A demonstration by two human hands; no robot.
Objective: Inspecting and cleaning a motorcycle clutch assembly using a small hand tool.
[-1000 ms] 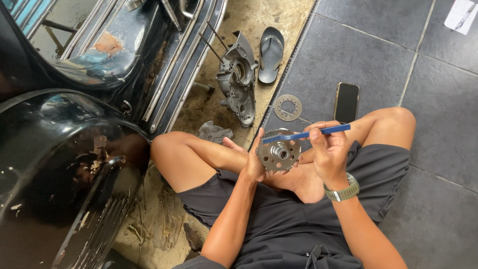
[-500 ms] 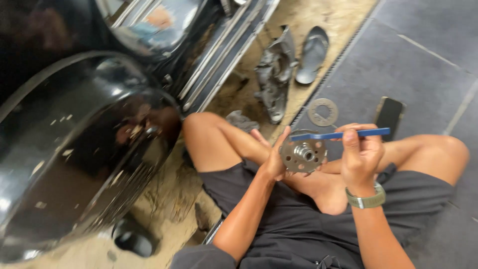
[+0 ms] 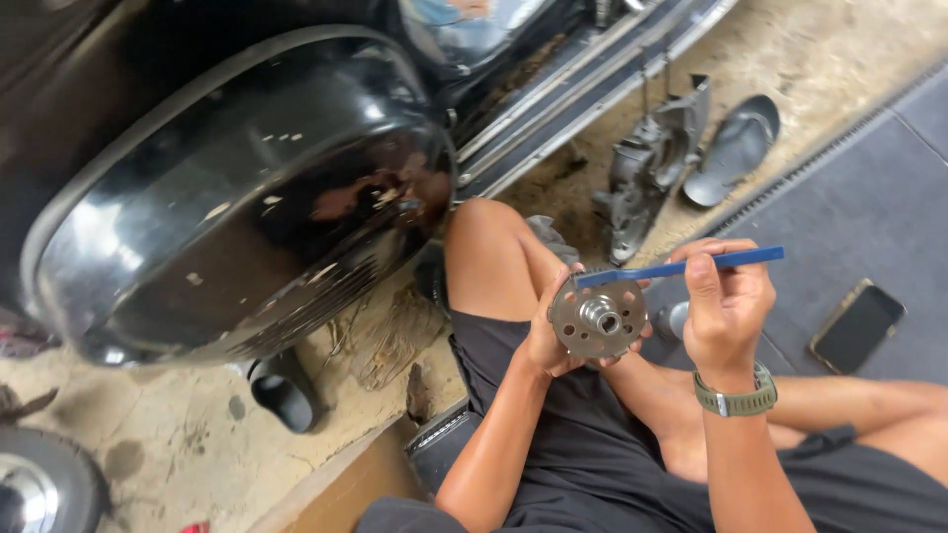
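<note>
The person sits on the floor [image 3: 869, 197] beside a black scooter body panel [image 3: 237, 207], knees bent, working over the lap. The left hand [image 3: 548, 336] is closed around the rim of a round metal hub plate [image 3: 597, 318], gripping it from the left and tilting its face up toward the camera; the centre boss and a ring of small holes show plainly. The right hand [image 3: 726, 306], with a green wristwatch [image 3: 736, 400] on its wrist, is closed in a pinch on a thin blue flat tool [image 3: 681, 266], its thumb pressing on top. The tool's far tip meets the plate's upper edge, so the step in hand looks like scraping or cleaning along that rim. Carrying it on would seem to call for the left hand turning the plate a little while the right keeps the tool flat against the edge.

Beyond the knees, on the sandy strip, lies a grey engine casing [image 3: 647, 168] with a grey sandal [image 3: 736, 148] just beside it. A dark phone [image 3: 857, 326] rests on the tiles to the right, well apart from the hands.
</note>
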